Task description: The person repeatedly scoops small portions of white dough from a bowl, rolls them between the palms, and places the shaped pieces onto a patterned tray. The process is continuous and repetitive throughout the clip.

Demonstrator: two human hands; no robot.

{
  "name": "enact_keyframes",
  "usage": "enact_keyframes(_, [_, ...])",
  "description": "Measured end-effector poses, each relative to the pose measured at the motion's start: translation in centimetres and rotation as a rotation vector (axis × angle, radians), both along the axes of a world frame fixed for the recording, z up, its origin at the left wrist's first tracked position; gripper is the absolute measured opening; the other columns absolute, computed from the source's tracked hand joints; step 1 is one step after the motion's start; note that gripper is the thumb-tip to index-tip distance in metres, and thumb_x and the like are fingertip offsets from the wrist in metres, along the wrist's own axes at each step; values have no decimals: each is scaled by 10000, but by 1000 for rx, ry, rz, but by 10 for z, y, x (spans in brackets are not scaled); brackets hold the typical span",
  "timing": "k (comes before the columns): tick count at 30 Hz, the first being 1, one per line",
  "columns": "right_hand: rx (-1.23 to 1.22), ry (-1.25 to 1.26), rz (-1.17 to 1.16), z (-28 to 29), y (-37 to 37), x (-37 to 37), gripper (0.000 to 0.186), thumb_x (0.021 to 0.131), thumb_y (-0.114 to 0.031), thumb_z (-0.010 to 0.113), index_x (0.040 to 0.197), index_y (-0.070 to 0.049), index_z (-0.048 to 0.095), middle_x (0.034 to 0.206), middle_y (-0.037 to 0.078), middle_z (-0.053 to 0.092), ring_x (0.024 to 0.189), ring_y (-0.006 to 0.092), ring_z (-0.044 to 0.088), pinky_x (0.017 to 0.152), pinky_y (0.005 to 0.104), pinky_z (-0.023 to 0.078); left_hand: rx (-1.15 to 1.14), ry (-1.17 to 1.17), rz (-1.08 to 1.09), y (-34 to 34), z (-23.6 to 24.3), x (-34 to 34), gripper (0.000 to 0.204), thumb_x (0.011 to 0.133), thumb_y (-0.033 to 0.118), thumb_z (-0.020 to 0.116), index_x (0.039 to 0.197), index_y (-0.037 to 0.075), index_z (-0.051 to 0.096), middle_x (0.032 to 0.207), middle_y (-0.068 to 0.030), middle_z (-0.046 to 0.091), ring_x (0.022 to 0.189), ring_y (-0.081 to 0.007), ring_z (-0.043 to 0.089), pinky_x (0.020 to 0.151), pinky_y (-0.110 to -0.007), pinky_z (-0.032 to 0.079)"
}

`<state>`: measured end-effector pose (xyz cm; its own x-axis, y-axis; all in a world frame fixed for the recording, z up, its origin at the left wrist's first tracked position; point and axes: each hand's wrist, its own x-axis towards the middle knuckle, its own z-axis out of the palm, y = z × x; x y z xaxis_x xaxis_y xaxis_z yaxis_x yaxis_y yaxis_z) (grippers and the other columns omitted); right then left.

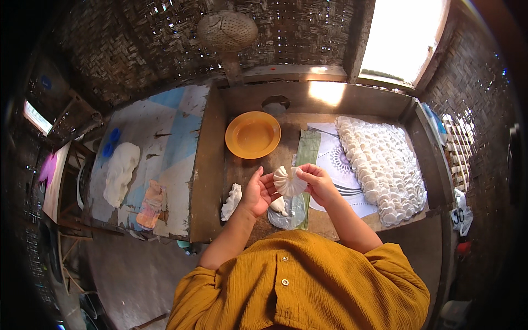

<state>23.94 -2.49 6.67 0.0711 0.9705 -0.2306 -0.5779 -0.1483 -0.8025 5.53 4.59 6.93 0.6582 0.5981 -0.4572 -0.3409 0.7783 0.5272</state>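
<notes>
1. Well to the left of the left hand (258, 193), a long, lumpy white mass of dough (121, 175) lies on a worn, blue-and-white painted worktop (179, 148), with a crumpled orange-pink cloth (151, 204) nearer that hand.
2. Just left of the left forearm, below the hand, sits a smaller, rough-surfaced white lump (232, 202).
3. Beyond the left hand stands a round, wide-rimmed orange dish (233, 135).
4. The left hand has its fingers against the left edge of a thin, round, pleated white dough piece (291, 184), thumb raised; whether it grips, I cannot tell. The piece is between both hands, above the worktop.
5. Below and between the hands, a small, smooth white dough lump (279, 206) lies by a clear plastic sheet (287, 221).
6. The right hand (320, 188) pinches the piece's right edge between thumb and fingers.
7. Beyond the right hand runs a flat green strip (308, 147).
8. To the right of that hand, rows of small, crimped white pieces (382, 173) crowd together.
</notes>
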Motion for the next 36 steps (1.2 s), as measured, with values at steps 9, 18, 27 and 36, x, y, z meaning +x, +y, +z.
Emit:
enact_keyframes(9, [170,-274,277,31,-4,12,220,845,-170,643,982,-8,581,894,33,629,844,100,581,757,248,459,-24,42,-179,-2,22,-8,578,923,493,365,1066,-20,587,1011,-128,637,912,-239,621,854,-403,481])
enact_keyframes(18, [563,-803,152,36,-4,4,140,773,-83,697,879,-60,609,899,26,473,874,137,486,774,269,421,0,96,-248,-5,33,-9,600,912,525,373,1136,-4,544,1079,-112,603,964,-242,601,847,-426,485])
enact_keyframes(27, [635,-943,31,47,-5,-6,273,754,-71,685,1019,-86,621,916,63,562,864,185,554,755,319,457,169,145,-306,-11,47,-10,622,915,553,332,1098,12,577,1054,-108,623,938,-212,606,859,-396,469])
enact_keyframes(36, [532,-1263,-150,28,1,-5,438,726,-6,693,1145,-56,571,753,31,586,654,133,562,632,268,469,322,172,-292,-8,29,-4,720,900,612,285,1415,111,257,1254,-100,528,1129,-181,488,970,-366,331])
